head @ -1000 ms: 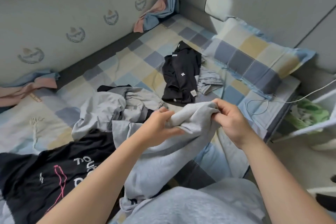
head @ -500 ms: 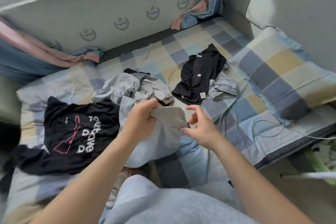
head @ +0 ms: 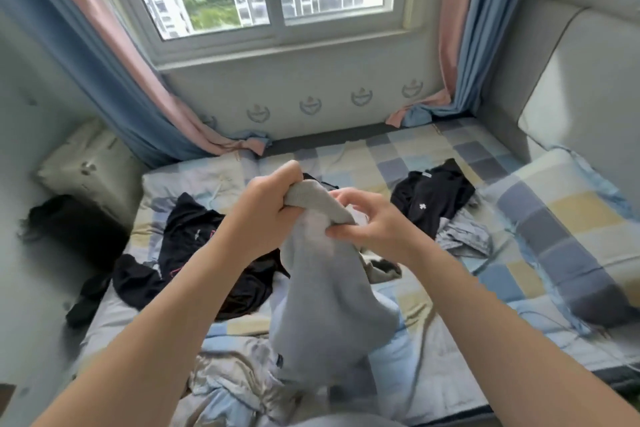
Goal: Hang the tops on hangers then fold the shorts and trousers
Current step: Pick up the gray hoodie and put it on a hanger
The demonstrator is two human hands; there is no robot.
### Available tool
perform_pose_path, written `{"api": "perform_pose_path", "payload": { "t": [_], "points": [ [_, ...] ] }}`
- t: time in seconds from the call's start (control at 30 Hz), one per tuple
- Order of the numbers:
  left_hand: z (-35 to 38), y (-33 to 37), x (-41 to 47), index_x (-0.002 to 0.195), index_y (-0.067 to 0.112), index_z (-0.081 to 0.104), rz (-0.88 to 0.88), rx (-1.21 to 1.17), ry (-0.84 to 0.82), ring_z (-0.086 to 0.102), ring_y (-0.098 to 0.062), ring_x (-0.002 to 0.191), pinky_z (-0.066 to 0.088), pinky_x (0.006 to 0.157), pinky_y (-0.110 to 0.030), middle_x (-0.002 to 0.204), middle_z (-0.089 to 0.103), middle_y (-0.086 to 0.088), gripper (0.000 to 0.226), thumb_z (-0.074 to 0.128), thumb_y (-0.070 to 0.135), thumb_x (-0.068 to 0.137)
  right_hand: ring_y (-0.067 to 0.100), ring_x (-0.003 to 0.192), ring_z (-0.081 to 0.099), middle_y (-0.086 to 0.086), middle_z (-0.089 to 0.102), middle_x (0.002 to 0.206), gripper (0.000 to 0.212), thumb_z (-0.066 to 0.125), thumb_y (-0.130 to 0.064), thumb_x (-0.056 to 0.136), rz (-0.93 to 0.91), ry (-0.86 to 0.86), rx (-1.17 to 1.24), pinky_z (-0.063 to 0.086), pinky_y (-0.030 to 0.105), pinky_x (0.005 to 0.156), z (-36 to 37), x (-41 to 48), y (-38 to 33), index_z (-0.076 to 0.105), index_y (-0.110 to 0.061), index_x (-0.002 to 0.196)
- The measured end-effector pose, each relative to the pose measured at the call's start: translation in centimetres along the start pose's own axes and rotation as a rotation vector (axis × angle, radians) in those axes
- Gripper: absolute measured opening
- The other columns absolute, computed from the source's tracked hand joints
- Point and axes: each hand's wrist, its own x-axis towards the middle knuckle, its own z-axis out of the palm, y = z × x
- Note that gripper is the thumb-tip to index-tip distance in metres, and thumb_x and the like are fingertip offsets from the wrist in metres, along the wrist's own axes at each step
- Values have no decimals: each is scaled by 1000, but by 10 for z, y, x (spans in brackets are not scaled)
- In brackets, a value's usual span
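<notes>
Both forearms are extending forward from the lower corners of the view and converging above the bed (head: 398, 156). The left hand (head: 268, 208) is gripping the top edge of the grey garment (head: 322, 305) in a closed fist, with the back of the hand facing the camera. The right hand (head: 370, 218) is pinching the same edge just beside the left hand, with the thumb and curled fingers closing on a fold of cloth. The left hand is sitting slightly higher than the right.

The grey garment is hanging down from both grips, between the forearms. Its lower part is reaching the rumpled cloth at the near edge of the bed. A black top with pink print (head: 194, 236) is lying on the checked sheet to the left of the hands. A black garment with a white cross mark (head: 429, 198) is lying to the right.
</notes>
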Motion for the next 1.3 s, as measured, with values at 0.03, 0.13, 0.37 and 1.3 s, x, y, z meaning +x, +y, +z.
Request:
{"api": "perform_pose_path", "payload": {
  "t": [0.03, 0.13, 0.37, 1.3],
  "points": [
    [-14, -1, 0, 77, 21, 35, 12, -9, 26, 36, -7, 57, 30, 50, -19, 64, 38, 9, 33, 57, -3, 83, 24, 90, 62, 8, 64, 95, 21, 77, -12, 80, -11, -3, 11, 48, 42, 82, 6, 4, -14, 57, -6, 84],
    [-51, -4, 1, 81, 30, 34, 11, -20, 119, 36, -10, 56, 32, 51, -24, 63, 43, 6, 34, 57, 4, 83, 14, 59, 40, 0, 41, 65, 26, 71, -12, 78, -104, 23, -43, 33, 30, 56, 27, 17, -49, 46, -13, 73],
    [-122, -7, 4, 97, 35, 61, 102, -48, 110, 59, -9, 68, 44, 60, -18, 78, 66, 5, 30, 64, 8, 82, 21, 76, 54, 10, 62, 83, 28, 75, -8, 75, -85, -17, 175, 44, 29, 69, 37, 39, -102, 62, -9, 100],
    [-101, 16, 65, 96, -3, 73, -470, -721, 191, 67, -26, 85, 55, 83, -42, 93, 74, -17, 27, 62, 22, 98, 6, 89, 63, 8, 66, 114, 18, 63, -13, 97, -129, 499, -189, 53, 22, 78, -82, 127, -146, 60, -14, 115]
  ]
}}
